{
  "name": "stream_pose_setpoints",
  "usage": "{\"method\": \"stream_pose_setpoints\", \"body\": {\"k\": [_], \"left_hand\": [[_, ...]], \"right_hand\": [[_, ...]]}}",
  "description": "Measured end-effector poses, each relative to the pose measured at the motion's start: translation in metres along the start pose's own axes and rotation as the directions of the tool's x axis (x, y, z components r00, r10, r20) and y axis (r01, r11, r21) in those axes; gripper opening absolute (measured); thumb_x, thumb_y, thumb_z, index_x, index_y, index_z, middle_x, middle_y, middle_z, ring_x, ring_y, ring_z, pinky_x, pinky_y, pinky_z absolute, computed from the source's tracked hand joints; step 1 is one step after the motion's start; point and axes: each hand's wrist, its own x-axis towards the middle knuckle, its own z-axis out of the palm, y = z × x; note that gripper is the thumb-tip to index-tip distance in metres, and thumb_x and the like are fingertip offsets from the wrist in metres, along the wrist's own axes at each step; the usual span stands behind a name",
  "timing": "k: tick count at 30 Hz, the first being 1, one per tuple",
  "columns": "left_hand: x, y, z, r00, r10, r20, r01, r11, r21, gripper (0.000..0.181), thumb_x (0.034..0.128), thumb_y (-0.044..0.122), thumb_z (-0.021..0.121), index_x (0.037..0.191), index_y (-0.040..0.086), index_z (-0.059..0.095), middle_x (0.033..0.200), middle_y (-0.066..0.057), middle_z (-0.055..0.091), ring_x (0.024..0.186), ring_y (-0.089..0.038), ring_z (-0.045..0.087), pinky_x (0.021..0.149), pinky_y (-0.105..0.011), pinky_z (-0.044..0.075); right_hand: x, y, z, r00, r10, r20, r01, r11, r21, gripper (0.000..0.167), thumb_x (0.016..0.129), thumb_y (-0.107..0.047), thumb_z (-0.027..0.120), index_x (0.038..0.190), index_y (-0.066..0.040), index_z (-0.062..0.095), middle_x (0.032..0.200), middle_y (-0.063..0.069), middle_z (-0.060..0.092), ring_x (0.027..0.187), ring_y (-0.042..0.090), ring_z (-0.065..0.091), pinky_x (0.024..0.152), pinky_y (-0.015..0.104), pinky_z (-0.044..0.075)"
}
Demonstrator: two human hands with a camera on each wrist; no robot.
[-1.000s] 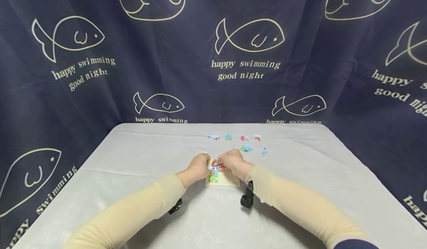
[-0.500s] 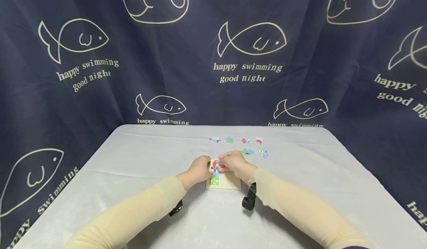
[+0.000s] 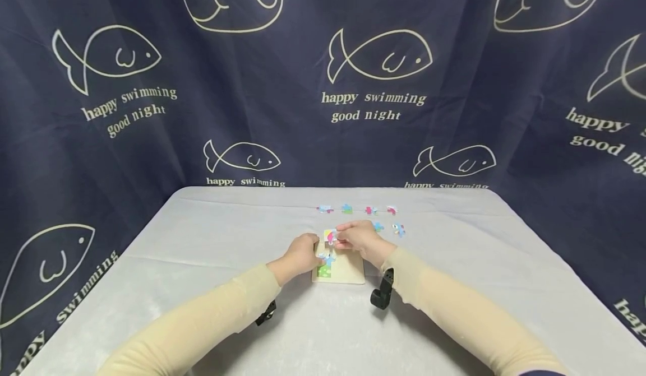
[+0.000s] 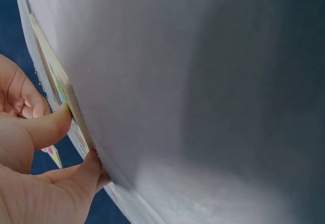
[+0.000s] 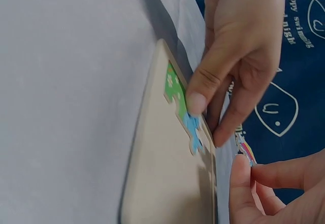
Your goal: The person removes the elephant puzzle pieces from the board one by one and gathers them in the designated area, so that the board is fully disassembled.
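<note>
My left hand [image 3: 301, 253] grips the left edge of a pale wooden puzzle board [image 3: 348, 268]. In the right wrist view its thumb rests on a blue puzzle piece [image 5: 192, 128], with its fingers along the board's edge. A green puzzle piece [image 3: 324, 272] with white flowers lies in the near left corner, joined to the blue one. Above the board's far left part, my right hand [image 3: 360, 236] pinches a yellow and pink puzzle piece [image 3: 330, 235] between thumb and fingers. That piece is tilted and apart from the board in the right wrist view.
Beyond the board lie several loose puzzle pieces: a white-blue one [image 3: 325, 209], a blue-green one [image 3: 346, 208], a pink one [image 3: 371, 210], a red-white one [image 3: 391, 209] and a blue one [image 3: 398, 229]. Another piece [image 3: 378, 227] is partly hidden by my right hand.
My right hand has moved away from me, lifting the yellow and pink puzzle piece off the board's far left part; bare wood shows there now. My left hand stays at the board's edge.
</note>
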Motion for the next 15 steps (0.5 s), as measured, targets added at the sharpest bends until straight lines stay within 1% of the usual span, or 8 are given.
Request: {"method": "stream_pose_setpoints", "body": {"k": [3, 6, 12, 15], "left_hand": [[0.001, -0.001, 0.003, 1.0, 0.002, -0.001, -0.002, 1.0, 0.006, 0.056, 0.0804, 0.011, 0.078, 0.127, -0.012, 0.055, 0.138, -0.024, 0.052, 0.131, -0.039, 0.048, 0.113, -0.044, 0.039], [0.002, -0.002, 0.002, 1.0, -0.002, 0.0, 0.002, 1.0, 0.007, 0.057, 0.0812, 0.011, 0.077, 0.128, -0.012, 0.054, 0.139, -0.024, 0.051, 0.132, -0.039, 0.047, 0.113, -0.045, 0.038], [0.0, -0.001, 0.002, 1.0, -0.021, 0.01, 0.021, 1.0, -0.003, 0.059, 0.0812, 0.012, 0.077, 0.13, -0.011, 0.053, 0.142, -0.024, 0.049, 0.133, -0.039, 0.045, 0.113, -0.045, 0.038], [0.0, -0.002, 0.003, 1.0, -0.022, 0.003, 0.022, 1.0, -0.008, 0.06, 0.081, 0.012, 0.077, 0.131, -0.01, 0.053, 0.142, -0.024, 0.048, 0.134, -0.039, 0.045, 0.113, -0.045, 0.038]], "right_hand": [[0.004, 0.0, -0.006, 1.0, 0.0, -0.014, 0.0, 1.0, 0.012, 0.028, 0.088, 0.009, 0.06, 0.116, 0.011, 0.06, 0.084, 0.011, 0.065, 0.061, 0.009, 0.064, 0.07, 0.022, 0.06], [0.011, -0.002, -0.012, 0.999, 0.004, -0.038, -0.003, 1.0, 0.02, 0.029, 0.089, 0.008, 0.06, 0.118, 0.009, 0.06, 0.087, 0.01, 0.064, 0.06, 0.007, 0.064, 0.07, 0.02, 0.06], [0.022, -0.001, -0.02, 0.996, 0.034, -0.077, -0.032, 0.999, 0.028, 0.032, 0.087, 0.01, 0.059, 0.12, 0.009, 0.059, 0.092, 0.011, 0.061, 0.058, 0.006, 0.062, 0.07, 0.02, 0.06], [0.027, -0.002, -0.024, 0.995, 0.032, -0.093, -0.028, 0.999, 0.035, 0.033, 0.088, 0.011, 0.058, 0.12, 0.011, 0.058, 0.094, 0.013, 0.06, 0.059, 0.006, 0.062, 0.071, 0.02, 0.06]]}}
